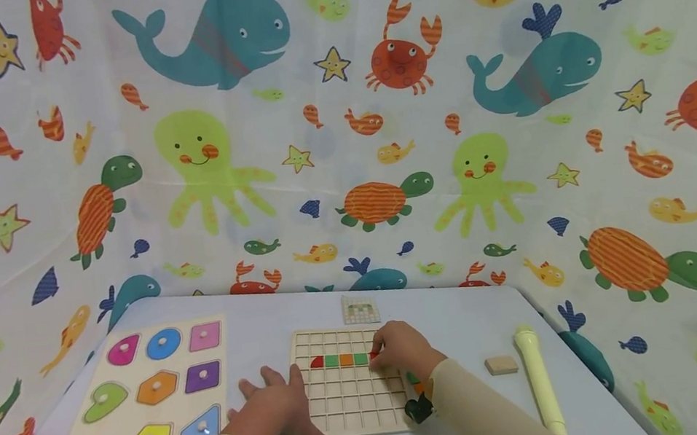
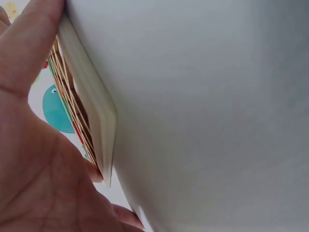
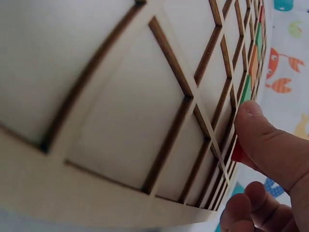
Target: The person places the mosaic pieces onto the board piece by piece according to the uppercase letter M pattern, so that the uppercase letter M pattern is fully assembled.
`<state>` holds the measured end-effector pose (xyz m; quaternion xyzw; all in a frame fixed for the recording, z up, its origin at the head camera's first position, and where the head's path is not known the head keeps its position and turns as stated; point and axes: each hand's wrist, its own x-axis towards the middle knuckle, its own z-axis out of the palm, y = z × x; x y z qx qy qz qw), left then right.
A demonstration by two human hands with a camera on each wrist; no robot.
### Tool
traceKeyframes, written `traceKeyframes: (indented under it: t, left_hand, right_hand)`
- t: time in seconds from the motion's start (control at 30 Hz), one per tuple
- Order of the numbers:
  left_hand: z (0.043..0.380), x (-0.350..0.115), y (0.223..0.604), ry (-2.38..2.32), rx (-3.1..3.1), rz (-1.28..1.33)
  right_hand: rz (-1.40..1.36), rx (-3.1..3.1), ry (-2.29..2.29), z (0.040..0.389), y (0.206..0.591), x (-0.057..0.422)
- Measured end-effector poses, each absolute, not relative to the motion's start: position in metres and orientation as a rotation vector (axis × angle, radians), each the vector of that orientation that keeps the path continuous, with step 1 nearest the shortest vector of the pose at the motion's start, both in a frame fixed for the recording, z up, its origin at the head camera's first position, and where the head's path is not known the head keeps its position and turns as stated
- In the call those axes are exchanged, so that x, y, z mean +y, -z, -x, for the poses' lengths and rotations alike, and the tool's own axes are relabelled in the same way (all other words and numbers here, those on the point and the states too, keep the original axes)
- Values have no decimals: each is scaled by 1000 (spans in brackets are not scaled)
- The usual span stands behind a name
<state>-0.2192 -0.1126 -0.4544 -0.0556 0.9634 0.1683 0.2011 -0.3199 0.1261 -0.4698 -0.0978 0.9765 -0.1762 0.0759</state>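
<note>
Our right hand (image 1: 401,349) pinches a small red piece (image 3: 238,152) between its fingers on the square, pale wooden grid board (image 1: 357,424); our left hand (image 1: 279,406), fingers spread, touches its left edge. A rectangular wooden block (image 1: 502,365) lies well apart.

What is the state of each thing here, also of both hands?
grid board, flat, partly filled
left hand, fingers spread, touching the grid board
red piece, pinched, seating unclear
right hand, pinching the red piece
coloured pieces right of the grid board, partly hidden
shape puzzle, all nine slots filled
picture card, lying flat
wooden block, lying flat
yellow stick, lying down
</note>
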Motion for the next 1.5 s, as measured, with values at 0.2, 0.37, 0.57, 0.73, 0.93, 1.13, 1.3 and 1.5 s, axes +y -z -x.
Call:
traceKeyframes:
  t: [0.2,0.37,0.57,0.73,0.93,1.13,1.3,1.5]
  left_hand:
    - [217,-110,451,-468,2699,151]
    - [216,-110,449,-474,2691,148]
    - [216,-110,448,-465,2691,141]
    - [215,-108,449,-464,2693,133]
    - [215,-108,451,-470,2694,138]
    - [215,-108,448,-458,2693,129]
    - [213,-108,445,-452,2701,137]
    - [211,-109,443,-458,2705,134]
  right_hand:
    - [259,2924,554,318,466,123]
    - [227,2919,537,318,465,120]
    - [220,2894,520,323,469,120]
    - [247,2865,519,324,469,123]
    - [310,2866,517,326,467,127]
    - [357,2892,495,329,466,126]
    - [395,2882,387,329,458,115]
    - [360,2857,336,327,449,105]
